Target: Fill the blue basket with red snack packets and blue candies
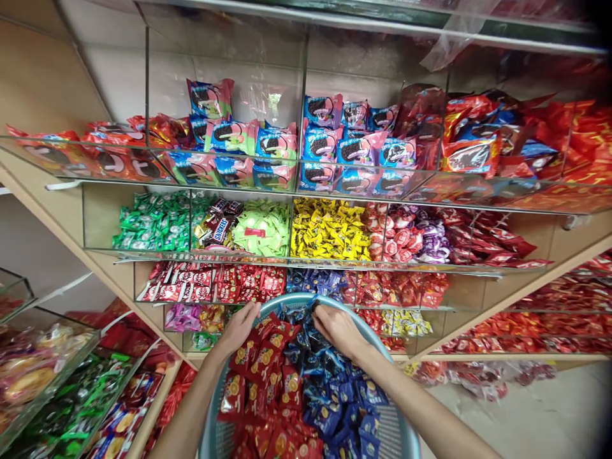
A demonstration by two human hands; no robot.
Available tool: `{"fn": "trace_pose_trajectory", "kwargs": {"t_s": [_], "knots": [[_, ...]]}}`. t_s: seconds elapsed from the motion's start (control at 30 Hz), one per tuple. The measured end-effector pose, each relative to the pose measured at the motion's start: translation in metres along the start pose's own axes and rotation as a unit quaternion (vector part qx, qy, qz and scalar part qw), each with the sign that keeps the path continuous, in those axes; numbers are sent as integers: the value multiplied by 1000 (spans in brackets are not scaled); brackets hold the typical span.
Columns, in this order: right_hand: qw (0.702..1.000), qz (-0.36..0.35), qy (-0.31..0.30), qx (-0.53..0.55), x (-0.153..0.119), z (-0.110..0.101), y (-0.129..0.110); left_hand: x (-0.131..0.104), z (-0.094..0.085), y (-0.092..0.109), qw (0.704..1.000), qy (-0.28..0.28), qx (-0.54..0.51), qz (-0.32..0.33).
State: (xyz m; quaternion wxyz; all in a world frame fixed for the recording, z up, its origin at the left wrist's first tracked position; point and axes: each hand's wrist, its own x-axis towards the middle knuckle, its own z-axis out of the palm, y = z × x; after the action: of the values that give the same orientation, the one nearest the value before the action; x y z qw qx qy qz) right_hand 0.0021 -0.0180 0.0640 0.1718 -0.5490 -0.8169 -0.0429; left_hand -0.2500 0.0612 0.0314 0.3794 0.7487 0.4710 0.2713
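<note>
A round light-blue plastic basket fills the bottom middle of the head view. Red packets with orange-slice pictures lie in its left half, dark blue wrapped candies in its right half. At the basket's far left rim, my left hand is closed, its fingertips partly hidden. My right hand is curled at the far right rim, pinching what looks like a dark blue wrapped candy. More dark candies lie just below its fingers.
Glass-fronted shelves rise ahead, with blue cookie packs, green candies, yellow candies and red packets in compartments. Behind the basket is a compartment of blue candies. Slanted bins stand at the left; red packets fill shelves at the right.
</note>
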Motion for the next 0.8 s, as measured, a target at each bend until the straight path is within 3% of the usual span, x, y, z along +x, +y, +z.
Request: {"fn": "trace_pose_trajectory", "kwargs": {"t_s": [0.23, 0.43, 0.6, 0.8], "knots": [[999, 26, 4, 41, 1, -1, 2, 0, -1, 1, 1000, -1, 9, -5], [982, 122, 52, 133, 37, 6, 35, 0, 0, 0, 1000, -2, 1, -2], [967, 166, -109, 158, 87, 26, 64, -1, 1, -1, 1000, 5, 5, -1], [939, 220, -239, 110, 131, 52, 54, -3, 1, -2, 1000, 6, 7, -3]]}}
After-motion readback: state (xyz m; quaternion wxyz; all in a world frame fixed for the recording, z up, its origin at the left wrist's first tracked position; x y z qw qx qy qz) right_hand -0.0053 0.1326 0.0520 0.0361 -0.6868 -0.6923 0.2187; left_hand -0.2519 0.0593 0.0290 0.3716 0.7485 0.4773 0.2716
